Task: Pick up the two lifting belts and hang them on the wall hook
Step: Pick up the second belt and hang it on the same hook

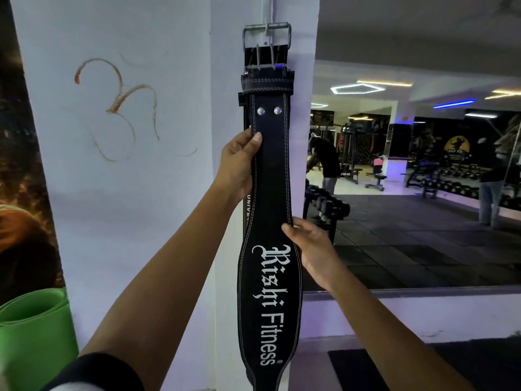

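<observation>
A black lifting belt with white "Rishi Fitness" lettering hangs straight down a white pillar, its steel buckle caught on the wall hook near the top. Behind it, a second black belt peeks out along the left edge, mostly hidden. My left hand grips the front belt's left edge, thumb on its face. My right hand touches the belt's right edge lower down, fingers spread and not closed around it.
A green rolled mat stands at the lower left against a poster. To the right, a large wall mirror reflects a gym floor with dumbbell racks, benches and people. A dark floor mat lies at lower right.
</observation>
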`<state>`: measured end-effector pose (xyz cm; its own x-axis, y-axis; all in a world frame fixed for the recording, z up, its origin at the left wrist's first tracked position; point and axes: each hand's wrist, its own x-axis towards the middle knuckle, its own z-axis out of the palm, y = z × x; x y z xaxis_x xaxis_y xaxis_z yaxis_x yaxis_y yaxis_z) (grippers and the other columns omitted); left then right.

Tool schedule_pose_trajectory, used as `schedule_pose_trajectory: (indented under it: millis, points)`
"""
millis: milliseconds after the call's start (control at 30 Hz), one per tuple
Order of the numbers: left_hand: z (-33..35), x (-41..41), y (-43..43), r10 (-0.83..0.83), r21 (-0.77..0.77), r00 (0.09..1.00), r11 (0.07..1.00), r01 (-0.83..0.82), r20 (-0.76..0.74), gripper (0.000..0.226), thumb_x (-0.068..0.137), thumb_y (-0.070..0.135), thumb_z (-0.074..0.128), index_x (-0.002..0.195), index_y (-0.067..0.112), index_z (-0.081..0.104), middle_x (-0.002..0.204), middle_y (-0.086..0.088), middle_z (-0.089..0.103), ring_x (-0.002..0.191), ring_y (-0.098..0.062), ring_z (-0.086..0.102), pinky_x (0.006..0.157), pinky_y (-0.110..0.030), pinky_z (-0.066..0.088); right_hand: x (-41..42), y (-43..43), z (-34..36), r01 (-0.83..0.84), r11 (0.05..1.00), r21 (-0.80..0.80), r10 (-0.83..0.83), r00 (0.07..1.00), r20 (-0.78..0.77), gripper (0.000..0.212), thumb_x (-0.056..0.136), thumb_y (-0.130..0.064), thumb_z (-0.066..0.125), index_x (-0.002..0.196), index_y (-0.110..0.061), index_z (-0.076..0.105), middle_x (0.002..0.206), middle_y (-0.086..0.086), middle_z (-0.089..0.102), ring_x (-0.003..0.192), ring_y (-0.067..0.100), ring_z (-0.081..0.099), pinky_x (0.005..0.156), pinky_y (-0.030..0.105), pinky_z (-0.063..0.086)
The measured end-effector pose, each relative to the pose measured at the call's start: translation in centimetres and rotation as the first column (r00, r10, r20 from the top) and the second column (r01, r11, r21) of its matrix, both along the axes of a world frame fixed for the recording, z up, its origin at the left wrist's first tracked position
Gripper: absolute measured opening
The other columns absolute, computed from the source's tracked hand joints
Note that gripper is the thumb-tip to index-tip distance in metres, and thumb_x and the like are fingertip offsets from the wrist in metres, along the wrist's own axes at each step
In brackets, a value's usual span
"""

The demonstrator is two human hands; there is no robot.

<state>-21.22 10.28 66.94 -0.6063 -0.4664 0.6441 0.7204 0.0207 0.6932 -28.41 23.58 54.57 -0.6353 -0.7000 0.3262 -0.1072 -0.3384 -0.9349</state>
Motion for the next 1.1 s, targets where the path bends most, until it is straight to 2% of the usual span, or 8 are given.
schedule_pose_trajectory:
  millis: [233, 367, 467, 567, 767, 867, 1000, 1100]
  points:
    - [-1.2, 0.3, 0.3, 0.026, -0.005, 0.998, 1.000, -0.025, 0.055, 0.021, 0.094, 0.008, 0.046, 0.105, 0.003, 0.064, 0.091, -0.007, 0.071, 0.085, -0.019, 0.067, 0.086, -0.034, 0.056, 0.7, -2.5, 10.4, 0.219, 0.965, -0.145, -0.235, 0.966, -0.109, 0.031, 0.081, -0.016, 0.068, 0.109, -0.004, 0.064, 0.104, 0.014, 0.067, 0.102, 0.027, 0.064, 0.099, 0.051, 0.049]
    - [-1.7, 0.9, 0.7, 0.050, -0.063, 0.992, 0.997, -0.043, 0.113, 0.021, 0.095, 0.007, 0.045, 0.101, 0.008, 0.066, 0.090, -0.004, 0.072, 0.082, -0.016, 0.069, 0.074, -0.028, 0.058, 1.2, -3.0, 15.2, 0.191, 0.965, -0.178, -0.218, 0.965, -0.144, 0.012, 0.090, -0.015, 0.056, 0.082, -0.011, 0.065, 0.093, 0.012, 0.067, 0.095, 0.027, 0.061, 0.099, 0.049, 0.046]
    - [-1.6, 1.1, 1.1, 0.102, -0.066, 0.985, 0.993, -0.094, 0.137, 0.017, 0.094, 0.002, 0.045, 0.096, 0.011, 0.059, 0.088, -0.003, 0.066, 0.082, -0.018, 0.064, 0.074, -0.030, 0.057, 1.5, -3.7, 17.2, 0.218, 0.951, -0.218, -0.237, 0.970, -0.061, 0.025, 0.091, -0.013, 0.054, 0.109, 0.002, 0.057, 0.120, 0.029, 0.060, 0.101, 0.035, 0.061, 0.101, 0.057, 0.044]
    - [0.3, 1.8, 1.3, 0.130, 0.038, 0.985, 0.990, -0.136, 0.113, 0.034, 0.090, -0.006, 0.044, 0.114, 0.017, 0.039, 0.093, -0.002, 0.054, 0.080, -0.015, 0.056, 0.066, -0.034, 0.050, 1.9, -4.1, 16.9, 0.268, 0.918, -0.291, -0.273, 0.962, 0.025, 0.036, 0.088, -0.006, 0.056, 0.122, -0.016, 0.046, 0.114, 0.012, 0.061, 0.097, 0.028, 0.059, 0.097, 0.053, 0.048]
    - [5.5, 2.0, 1.2, 0.219, 0.028, 0.945, 0.972, -0.232, 0.245, 0.039, 0.097, 0.037, 0.039, 0.127, 0.012, 0.041, 0.108, -0.009, 0.063, 0.088, -0.022, 0.064, 0.062, -0.031, 0.053, 2.7, -4.6, 14.7, 0.200, 0.922, -0.332, -0.215, 0.976, -0.011, 0.055, 0.089, 0.000, 0.053, 0.133, -0.030, 0.040, 0.124, 0.006, 0.059, 0.097, 0.024, 0.060, 0.093, 0.044, 0.050]
    - [5.9, 1.5, 1.0, 0.292, 0.095, 0.935, 0.944, -0.315, 0.201, 0.043, 0.095, 0.032, 0.040, 0.122, -0.001, 0.048, 0.119, -0.024, 0.061, 0.097, -0.032, 0.064, 0.076, -0.042, 0.058, 2.8, -4.6, 15.1, 0.099, 0.932, -0.348, -0.130, 0.989, -0.068, 0.060, 0.090, 0.003, 0.048, 0.139, -0.029, 0.035, 0.098, -0.001, 0.063, 0.088, 0.020, 0.059, 0.088, 0.042, 0.050]
    - [6.1, 0.9, 0.4, 0.315, 0.113, 0.945, 0.939, -0.324, 0.091, 0.023, 0.096, 0.025, 0.043, 0.096, 0.007, 0.056, 0.093, -0.012, 0.064, 0.087, -0.026, 0.062, 0.087, -0.044, 0.053, 2.5, -3.9, 16.5, -0.102, 0.942, -0.320, 0.073, 0.992, -0.101, 0.046, 0.095, -0.007, 0.043, 0.136, -0.028, 0.040, 0.120, 0.010, 0.061, 0.103, 0.023, 0.061, 0.090, 0.037, 0.050]
    - [6.4, 0.2, 0.1, 0.354, 0.070, 0.935, 0.932, -0.355, 0.019, 0.021, 0.098, 0.024, 0.040, 0.082, 0.018, 0.052, 0.084, -0.003, 0.060, 0.078, -0.019, 0.058, 0.083, -0.039, 0.052, 1.8, -5.0, 18.1, -0.003, 0.959, -0.283, -0.018, 0.997, -0.072, 0.034, 0.096, -0.028, 0.044, 0.126, -0.016, 0.053, 0.129, 0.013, 0.060, 0.118, 0.031, 0.058, 0.102, 0.048, 0.046]
